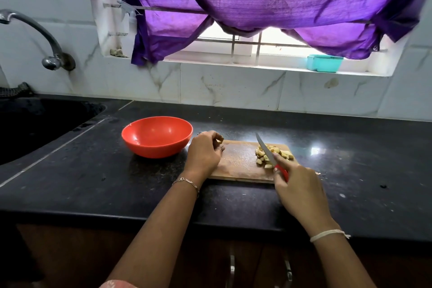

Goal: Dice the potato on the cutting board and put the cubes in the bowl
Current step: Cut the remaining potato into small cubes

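Many potato cubes [286,154] lie heaped at the right end of the cutting board [240,163], so the dicing looks nearly done. The right hand [297,184] grips the red-handled knife [266,151], its blade over the heap. The left hand [204,152] curls its fingers round a small potato piece [219,141] at the board's left end. The red bowl [154,147], just left of the board, holds nothing, so the next move is probably gathering the cubes into it.

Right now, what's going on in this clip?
A person is dicing potato. The right hand grips a red-handled knife, its blade over a pile of potato cubes on the cutting board. The left hand seems to pinch a small potato piece at the board's left end. The red bowl beside it is empty.
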The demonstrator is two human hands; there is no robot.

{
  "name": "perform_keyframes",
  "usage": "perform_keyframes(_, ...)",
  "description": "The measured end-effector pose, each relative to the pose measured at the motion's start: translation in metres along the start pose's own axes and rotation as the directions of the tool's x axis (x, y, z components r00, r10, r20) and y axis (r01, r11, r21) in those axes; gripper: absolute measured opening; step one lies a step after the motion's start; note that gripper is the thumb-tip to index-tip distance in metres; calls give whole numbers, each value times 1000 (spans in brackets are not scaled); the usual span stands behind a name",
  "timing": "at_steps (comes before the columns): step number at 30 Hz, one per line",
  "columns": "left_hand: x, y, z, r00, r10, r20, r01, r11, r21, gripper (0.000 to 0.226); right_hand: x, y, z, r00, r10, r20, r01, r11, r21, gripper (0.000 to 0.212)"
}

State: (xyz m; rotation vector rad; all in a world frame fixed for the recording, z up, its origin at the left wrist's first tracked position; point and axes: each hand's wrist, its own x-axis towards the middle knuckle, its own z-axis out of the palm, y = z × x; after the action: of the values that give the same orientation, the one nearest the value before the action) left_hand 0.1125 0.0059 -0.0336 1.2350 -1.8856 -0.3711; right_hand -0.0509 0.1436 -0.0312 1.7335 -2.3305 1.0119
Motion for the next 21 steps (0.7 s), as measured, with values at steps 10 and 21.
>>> perform_keyframes(10, 40, -6, -34, 983, 156, -92, -143, 980, 136, 49, -1, -16, 11, 987, -59, -148, 51, 997, -57, 40)
perform_keyframes(21, 73, 9, -44, 804, -152, 575, -271, 767, 582, 66, 3, -13, 14, 988, -75, -138, 69, 996, -53, 41)
